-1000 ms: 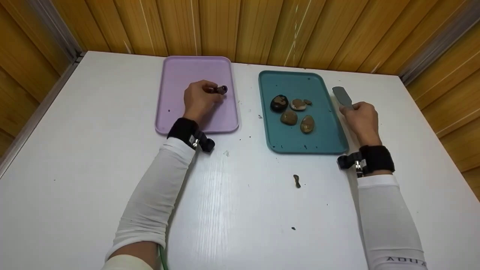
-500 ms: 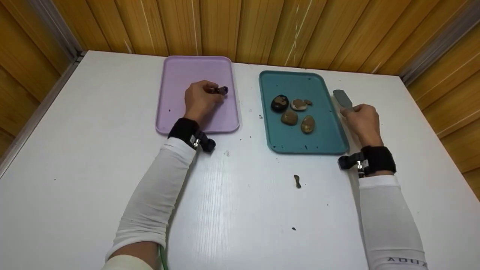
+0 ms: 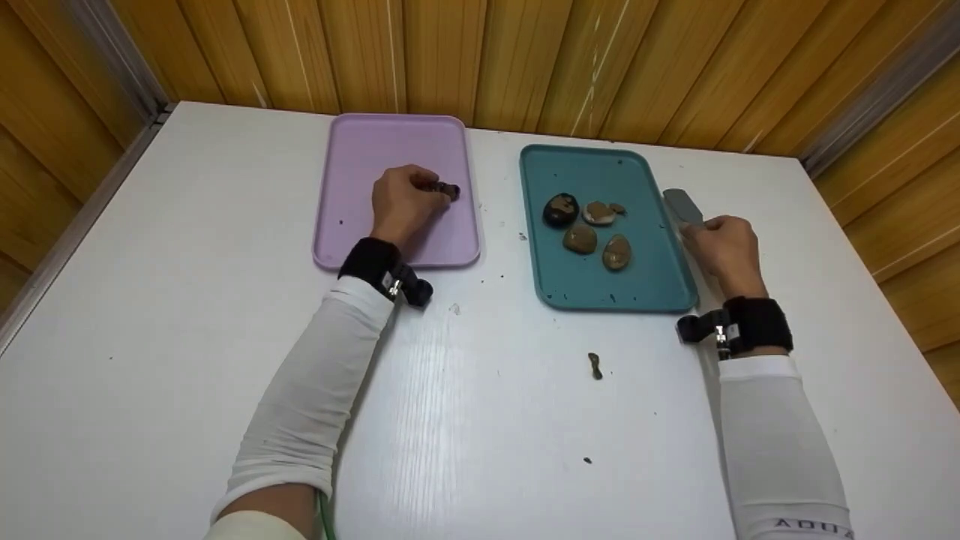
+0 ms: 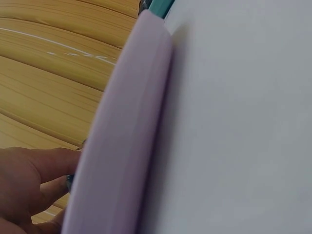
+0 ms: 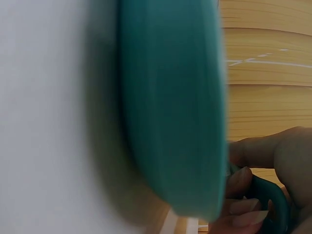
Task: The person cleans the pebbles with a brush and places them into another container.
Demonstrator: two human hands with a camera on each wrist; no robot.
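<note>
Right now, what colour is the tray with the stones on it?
Teal; the tray shows best in the head view.

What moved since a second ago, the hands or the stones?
Hardly anything. The right hand, gripping the grey scraper, slid slightly back along the teal tray. The left hand still pinches a small dark stone over the purple tray. The stones in the teal tray stayed put.

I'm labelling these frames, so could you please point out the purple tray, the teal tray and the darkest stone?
purple tray [image 3: 375, 146], head view, bare far floor.
teal tray [image 3: 592, 289], head view, bare near floor.
darkest stone [image 3: 559, 210], head view, its middle.
</note>
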